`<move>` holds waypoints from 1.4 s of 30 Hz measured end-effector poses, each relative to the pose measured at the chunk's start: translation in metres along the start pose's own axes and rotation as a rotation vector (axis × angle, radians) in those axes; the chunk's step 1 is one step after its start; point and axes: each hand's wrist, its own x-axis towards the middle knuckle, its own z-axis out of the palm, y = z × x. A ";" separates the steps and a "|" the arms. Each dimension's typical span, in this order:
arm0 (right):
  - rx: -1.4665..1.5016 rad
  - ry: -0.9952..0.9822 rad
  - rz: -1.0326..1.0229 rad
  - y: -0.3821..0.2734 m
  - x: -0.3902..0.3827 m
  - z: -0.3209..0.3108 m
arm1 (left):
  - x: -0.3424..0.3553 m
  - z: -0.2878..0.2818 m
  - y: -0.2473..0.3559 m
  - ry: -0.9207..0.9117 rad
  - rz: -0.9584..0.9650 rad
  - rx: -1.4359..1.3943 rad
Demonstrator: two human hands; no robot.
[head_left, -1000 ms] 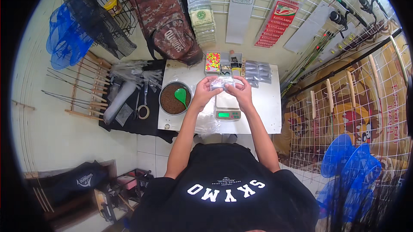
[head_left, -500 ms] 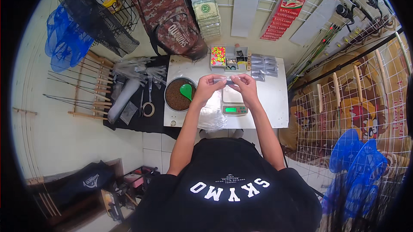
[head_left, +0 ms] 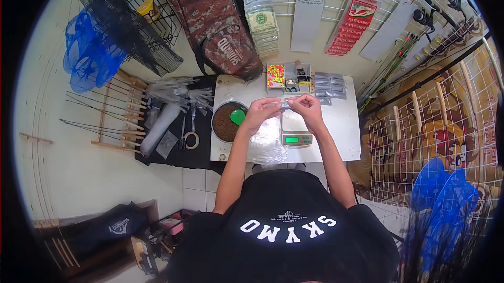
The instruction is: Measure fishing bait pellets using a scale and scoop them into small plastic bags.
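Note:
Above the white table, both my hands meet at chest height. My left hand (head_left: pixel 263 112) pinches one end of a small grey plastic packet (head_left: pixel 285 105), and my right hand (head_left: pixel 306 108) pinches its other end. Fingers cover much of the packet. Just below it on the table stands a digital scale (head_left: pixel 297 139) with a lit green display and a white weighing plate (head_left: pixel 294 122). Left of the scale lies a pile of clear plastic bags (head_left: pixel 268 144). A round bowl (head_left: pixel 214 129) of brown granules holds a green scoop (head_left: pixel 238 117).
Several grey packets (head_left: pixel 331 84) lie at the table's far right, beside a compartment box (head_left: pixel 304 67) with colourful beads. Scissors (head_left: pixel 193 114) and a tape roll (head_left: pixel 191 140) rest on black cloth at left. A camouflage bag (head_left: pixel 210 15) leans behind; wire racks (head_left: pixel 420 141) stand right.
The whole view has shifted slightly, so the scene sits farther right and lower. Both hands still pinch the packet, with the fingers a little repositioned.

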 end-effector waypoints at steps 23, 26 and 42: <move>-0.074 0.130 0.120 0.006 -0.010 0.021 | -0.019 -0.028 0.013 -0.085 0.070 0.104; -0.112 0.045 0.310 0.005 -0.013 0.019 | -0.021 -0.037 0.010 -0.094 0.021 0.126; -0.014 0.183 0.256 0.028 -0.077 -0.015 | -0.014 -0.025 -0.032 -0.236 -0.147 0.012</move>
